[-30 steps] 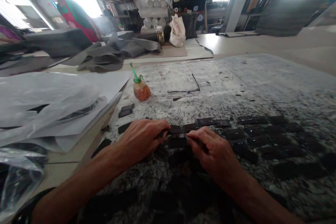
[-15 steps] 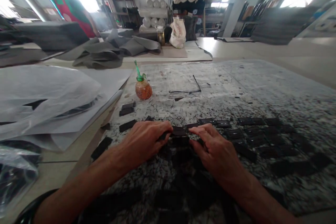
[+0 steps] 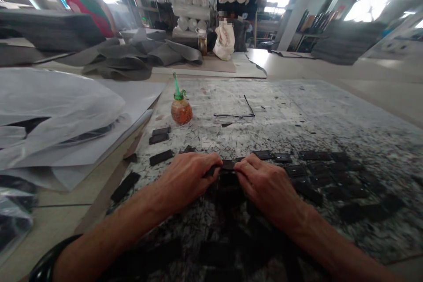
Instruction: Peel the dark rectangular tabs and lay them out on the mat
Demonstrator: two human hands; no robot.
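Between my two hands is a small black rectangular piece, flat and dark like fabric or leather. My left hand pinches its left end with thumb and fingers pressed together. At the right end, my right hand has its fingertips and thumb closed on the piece. The underside of the piece and part of the grip are hidden. More black pieces lie in loose rows beyond my right hand, several with a glossy top. A few others, such as a black strip, rest beside my left hand.
A bottle with orange contents and a green spout stands behind my left hand. Eyeglasses lie farther back on the stained worktop. White sheets cover the left side. Grey cloth and a person in red and green are beyond.
My right hand has moved left and its fingers have closed onto the right end of the black piece. My left hand has shifted slightly right. The camera view has moved a little.
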